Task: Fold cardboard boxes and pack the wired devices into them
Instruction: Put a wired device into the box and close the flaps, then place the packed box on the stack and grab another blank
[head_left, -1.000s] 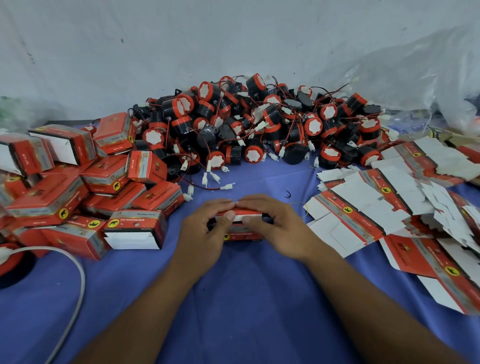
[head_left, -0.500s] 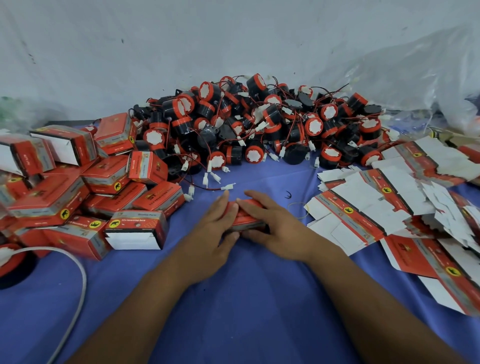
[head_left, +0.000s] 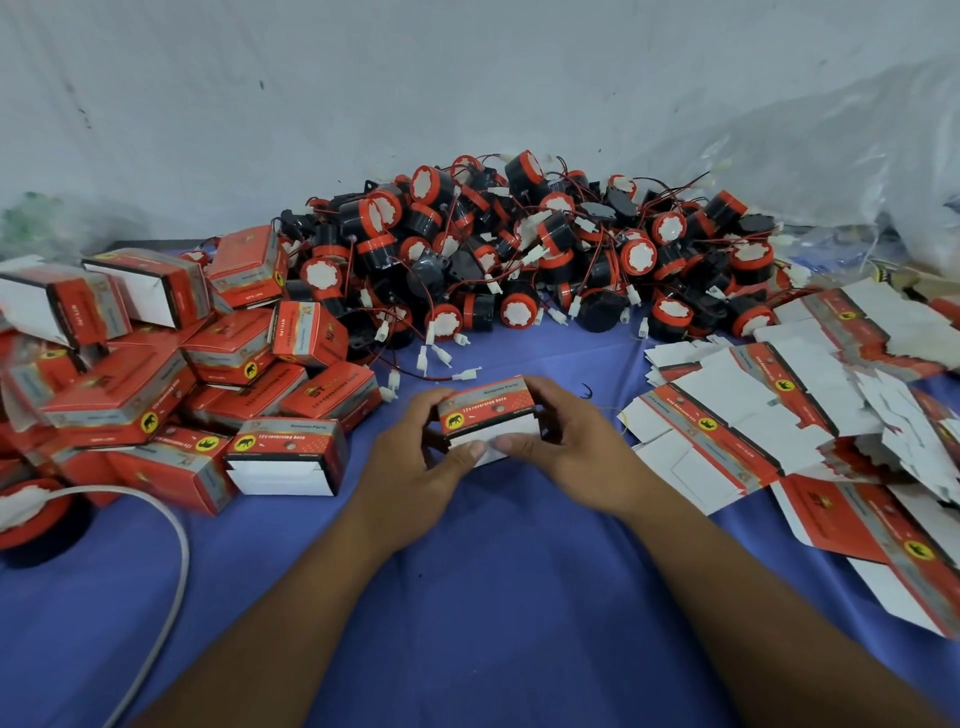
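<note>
Finished boxes (head_left: 156, 374) heaped at left. Left hand (head_left: 415, 467) grips the current box (head_left: 488, 415) at centre, before the device heap (head_left: 519, 260); right hand (head_left: 576, 441) grips likewise, thumbs pressing its white flap. Step: closing; next, probably a square tuck. Flat blanks (head_left: 753, 415) at right.

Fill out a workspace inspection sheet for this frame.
Surface: blue cloth.
Job's things: red box held at centre; folded boxes heaped left; flat blanks spread right; wired devices piled behind.
Clutter: round red-and-black object, left edge.
Grippers: left hand and right hand both grip the red box.
Cables: white cable lower left; red wires on devices.
Surroundings: white wall; clear plastic, back right.
</note>
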